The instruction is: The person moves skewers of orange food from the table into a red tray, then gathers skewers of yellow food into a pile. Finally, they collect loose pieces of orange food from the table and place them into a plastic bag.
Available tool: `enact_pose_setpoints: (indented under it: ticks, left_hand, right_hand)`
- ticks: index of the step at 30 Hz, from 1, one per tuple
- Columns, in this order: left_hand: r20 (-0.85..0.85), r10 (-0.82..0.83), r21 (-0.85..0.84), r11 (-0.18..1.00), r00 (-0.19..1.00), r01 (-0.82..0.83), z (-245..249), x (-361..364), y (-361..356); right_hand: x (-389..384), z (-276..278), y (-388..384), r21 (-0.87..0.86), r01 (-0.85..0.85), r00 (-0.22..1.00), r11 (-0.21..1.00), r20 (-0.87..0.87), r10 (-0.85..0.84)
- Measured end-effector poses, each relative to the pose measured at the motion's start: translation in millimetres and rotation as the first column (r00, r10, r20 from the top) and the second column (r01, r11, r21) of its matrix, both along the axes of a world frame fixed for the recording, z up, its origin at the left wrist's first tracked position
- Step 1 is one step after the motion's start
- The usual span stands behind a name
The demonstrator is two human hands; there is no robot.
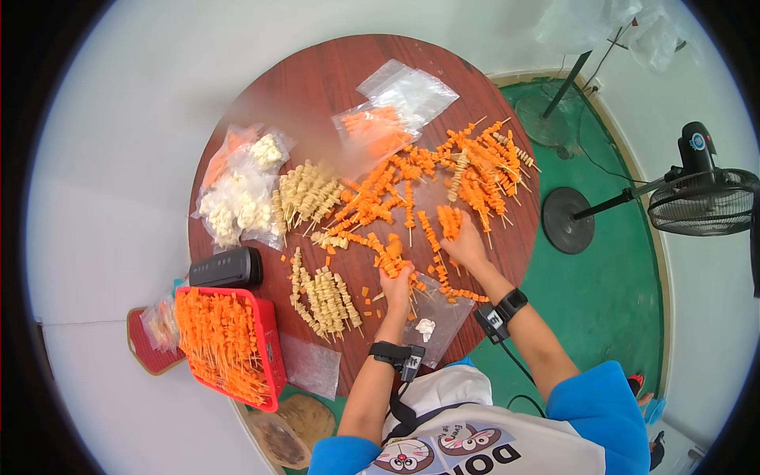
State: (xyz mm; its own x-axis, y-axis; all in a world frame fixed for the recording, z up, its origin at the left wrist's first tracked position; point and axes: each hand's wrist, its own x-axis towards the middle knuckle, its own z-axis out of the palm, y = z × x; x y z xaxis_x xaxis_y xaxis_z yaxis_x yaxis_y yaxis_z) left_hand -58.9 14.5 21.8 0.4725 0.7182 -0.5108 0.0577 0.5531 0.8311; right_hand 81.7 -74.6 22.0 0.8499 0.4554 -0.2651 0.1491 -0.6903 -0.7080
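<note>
Near the front of the round table, my left hand is closed around a bunch of orange-cube skewers, whose sticks poke out below the fingers. To its right, my right hand has its fingers closed on a short bundle of orange skewers; the fingertips are partly hidden. Between the hands lies a loose orange skewer. A large heap of orange skewers is beyond my right hand. Pale beige skewers lie in a row left of my left hand.
More beige skewers lie farther back, beside bags of white pieces. Clear plastic bags are at the far side. A black appliance stands at the left edge, near a red basket full of orange skewers. A fan stands right.
</note>
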Motion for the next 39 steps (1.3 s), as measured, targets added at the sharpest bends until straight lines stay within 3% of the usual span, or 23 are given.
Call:
enact_pose_setpoints:
  ticks: [1,2,4,5,9,12,16,18,19,20,22,23,25,30,32,33,37,39]
  left_hand:
    - [0.012,0.007,-0.003,1.000,1.000,-0.007,-3.9,-2.7,1.2]
    - [0.026,0.013,-0.004,1.000,1.000,-0.012,-7.6,-4.9,2.6]
    - [0.037,0.017,-0.004,1.000,0.999,-0.016,-4.6,-6.8,3.0]
    - [0.049,0.018,-0.005,1.000,0.999,-0.018,-2.9,-7.9,4.1]
    - [0.074,0.033,0.009,0.999,0.997,-0.034,4.8,-17.4,11.3]
    - [0.133,0.027,-0.083,0.996,0.991,-0.016,12.1,-29.0,22.5]
    - [0.259,0.053,-0.144,0.989,0.964,-0.016,41.0,-43.2,29.9]
    - [0.341,-0.032,-0.226,0.967,0.939,0.116,54.9,-56.2,38.3]
    - [0.337,0.009,-0.201,0.978,0.941,0.063,55.3,-60.6,43.0]
    - [0.343,-0.041,-0.203,0.972,0.939,0.117,53.7,-64.2,45.7]
    - [0.332,-0.085,-0.202,0.967,0.940,0.159,54.5,-75.6,51.9]
    - [0.377,-0.029,-0.150,0.985,0.926,0.092,61.0,-79.3,52.6]
    - [0.358,-0.003,-0.127,0.990,0.934,0.052,83.1,-95.3,57.7]
    - [0.413,0.080,-0.044,0.997,0.907,-0.068,122.8,-153.2,86.2]
    - [0.401,0.040,0.061,0.996,0.915,-0.070,130.6,-189.2,108.5]
    - [0.361,0.032,0.125,0.989,0.932,-0.082,141.2,-208.3,119.2]
    - [0.245,0.070,0.217,0.968,0.967,-0.125,160.1,-283.3,167.4]
    - [0.266,0.082,0.215,0.966,0.961,-0.142,166.1,-320.5,188.3]
  right_hand:
    - [0.5,-0.5,8.7,0.108,-0.046,0.997,0.993,0.061,0.040]
    - [-0.8,-1.0,18.7,0.111,-0.050,0.997,0.993,0.060,0.044]
    - [-5.3,-0.9,36.8,-0.120,-0.077,0.997,0.990,0.013,0.079]
    - [-10.1,-8.3,43.0,-0.275,-0.099,0.987,0.956,0.097,0.130]
    - [-16.6,-2.8,59.2,-0.375,-0.093,0.985,0.922,0.102,0.140]
    - [-10.2,-18.6,65.2,-0.302,-0.069,0.995,0.951,0.043,0.086]
    - [3.8,14.1,52.6,-0.188,0.013,0.999,0.982,-0.045,-0.022]
    - [5.6,26.8,41.5,-0.007,0.015,1.000,1.000,-0.003,-0.015]
    - [0.4,32.0,39.7,0.130,0.011,0.999,0.991,0.043,-0.017]
    - [-10.0,46.3,41.8,0.381,0.025,0.994,0.924,-0.104,0.016]
    - [-26.3,67.4,50.4,0.414,-0.124,0.958,0.902,-0.188,0.218]
    - [-48.1,88.8,60.9,0.438,-0.167,0.942,0.883,-0.194,0.274]
    - [-88.1,124.5,73.4,0.513,-0.141,0.802,0.846,-0.442,0.402]
    - [-187.3,136.1,121.9,0.716,-0.122,0.846,0.688,-0.287,0.449]
    - [-228.1,153.0,140.1,0.702,-0.033,0.781,0.712,-0.426,0.456]
    - [-248.7,146.8,151.8,0.753,0.023,0.741,0.658,-0.454,0.494]
    - [-342.3,169.5,197.3,0.793,-0.124,0.755,0.597,-0.315,0.575]
    - [-379.7,172.5,224.5,0.773,-0.198,0.756,0.602,-0.271,0.596]
